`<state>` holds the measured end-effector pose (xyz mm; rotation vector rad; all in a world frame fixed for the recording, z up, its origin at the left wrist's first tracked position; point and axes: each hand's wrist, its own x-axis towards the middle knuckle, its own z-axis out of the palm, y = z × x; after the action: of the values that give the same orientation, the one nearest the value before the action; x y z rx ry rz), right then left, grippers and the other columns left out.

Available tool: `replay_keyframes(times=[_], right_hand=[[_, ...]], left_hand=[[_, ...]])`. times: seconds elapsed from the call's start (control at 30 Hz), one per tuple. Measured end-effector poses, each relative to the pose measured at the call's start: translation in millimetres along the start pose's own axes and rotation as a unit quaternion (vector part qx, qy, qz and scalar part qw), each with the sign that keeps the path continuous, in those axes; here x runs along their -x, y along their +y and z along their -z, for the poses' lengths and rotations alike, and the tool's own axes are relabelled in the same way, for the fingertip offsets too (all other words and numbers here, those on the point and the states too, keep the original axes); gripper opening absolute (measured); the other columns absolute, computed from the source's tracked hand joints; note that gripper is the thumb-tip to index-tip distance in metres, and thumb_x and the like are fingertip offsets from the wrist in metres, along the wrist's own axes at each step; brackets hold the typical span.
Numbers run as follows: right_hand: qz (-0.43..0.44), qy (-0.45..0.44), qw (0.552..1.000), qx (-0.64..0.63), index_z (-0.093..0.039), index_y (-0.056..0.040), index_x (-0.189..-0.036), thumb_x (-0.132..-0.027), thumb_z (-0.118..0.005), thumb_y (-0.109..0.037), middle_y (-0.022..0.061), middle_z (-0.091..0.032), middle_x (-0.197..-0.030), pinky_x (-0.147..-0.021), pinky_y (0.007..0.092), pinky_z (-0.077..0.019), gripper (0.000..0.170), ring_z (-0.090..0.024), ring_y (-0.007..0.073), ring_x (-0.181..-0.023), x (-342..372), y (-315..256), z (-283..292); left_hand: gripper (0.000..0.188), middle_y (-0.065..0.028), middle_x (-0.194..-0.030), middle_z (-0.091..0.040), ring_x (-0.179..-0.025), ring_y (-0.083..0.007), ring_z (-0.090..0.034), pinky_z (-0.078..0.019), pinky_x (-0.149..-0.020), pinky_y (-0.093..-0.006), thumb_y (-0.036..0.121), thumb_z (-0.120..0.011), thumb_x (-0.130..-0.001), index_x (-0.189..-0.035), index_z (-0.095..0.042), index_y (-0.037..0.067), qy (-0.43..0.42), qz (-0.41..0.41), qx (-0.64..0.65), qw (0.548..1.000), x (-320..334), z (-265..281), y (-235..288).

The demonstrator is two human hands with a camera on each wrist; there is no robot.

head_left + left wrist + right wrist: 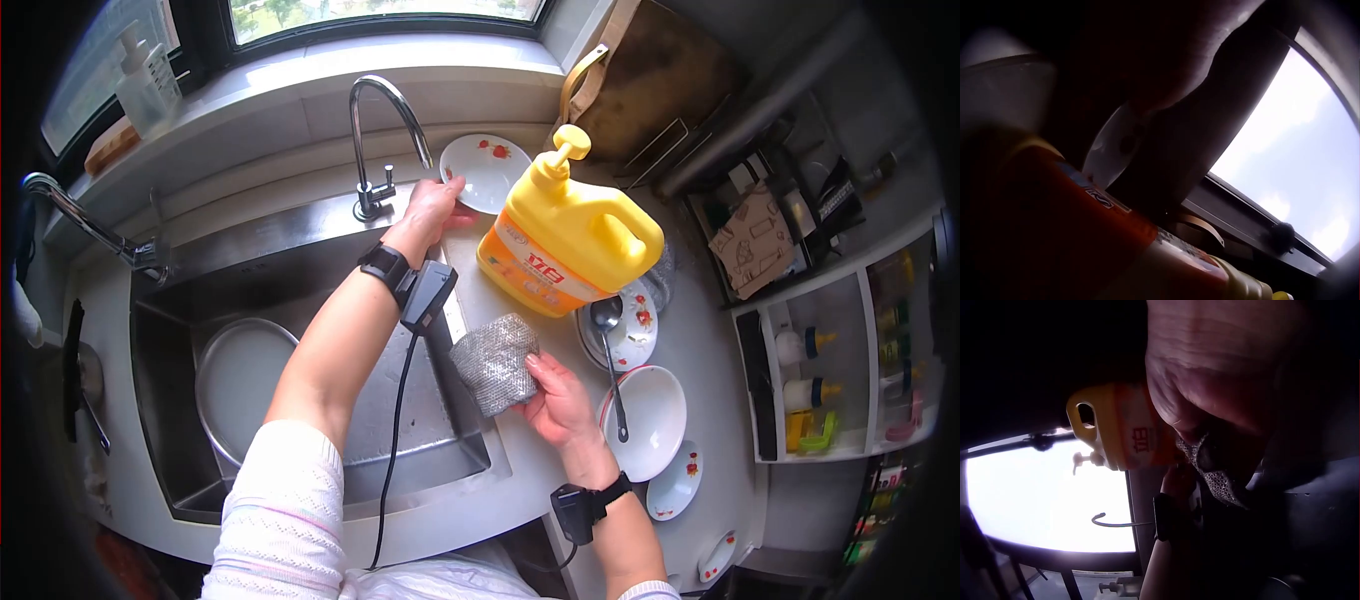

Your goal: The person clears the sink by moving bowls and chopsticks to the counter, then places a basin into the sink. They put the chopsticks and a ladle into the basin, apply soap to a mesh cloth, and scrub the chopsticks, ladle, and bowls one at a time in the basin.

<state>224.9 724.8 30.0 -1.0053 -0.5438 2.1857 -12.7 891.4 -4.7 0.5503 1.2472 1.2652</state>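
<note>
In the head view, my left hand point(437, 208) grips the near edge of a white plate with red flowers point(488, 178), behind the sink's right corner. The left wrist view is dark, with part of the plate point(1107, 150) beside the bottle. My right hand point(563, 405) pinches a silver mesh cloth point(497, 367) by its right edge, over the counter beside the sink. The right wrist view shows the cloth point(1221, 482) hanging below the right hand point(1210, 369). A yellow pump bottle point(555, 240) stands between the plate and the stacked dishes.
A round pan point(240, 385) lies in the steel sink point(400, 470). The curved faucet point(392, 95) rises behind it, close to my left hand. On the right are a ladle point(613, 375), a white bowl point(655, 425) and flowered plates point(676, 485). A cutting board leans at the back.
</note>
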Motion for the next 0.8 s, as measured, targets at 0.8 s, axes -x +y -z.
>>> replay_keyframes(times=[0.8], right_hand=[[-0.097,-0.037,0.990,0.097,-0.043,0.0010,-0.118,-0.091,-0.038,-0.010,0.0112,-0.055,-0.109,-0.080,0.0384,-0.0505,0.029,-0.058,0.0217,-0.096,18,37,-70]], left_hand=[[0.033,-0.0084,-0.070,-0.054,-0.047,-0.0149,-0.053,-0.0388,-0.035,-0.0236,-0.002,-0.051,-0.061,-0.094,-0.050,-0.002,0.041,0.080,0.014,0.996,219,177,-29]])
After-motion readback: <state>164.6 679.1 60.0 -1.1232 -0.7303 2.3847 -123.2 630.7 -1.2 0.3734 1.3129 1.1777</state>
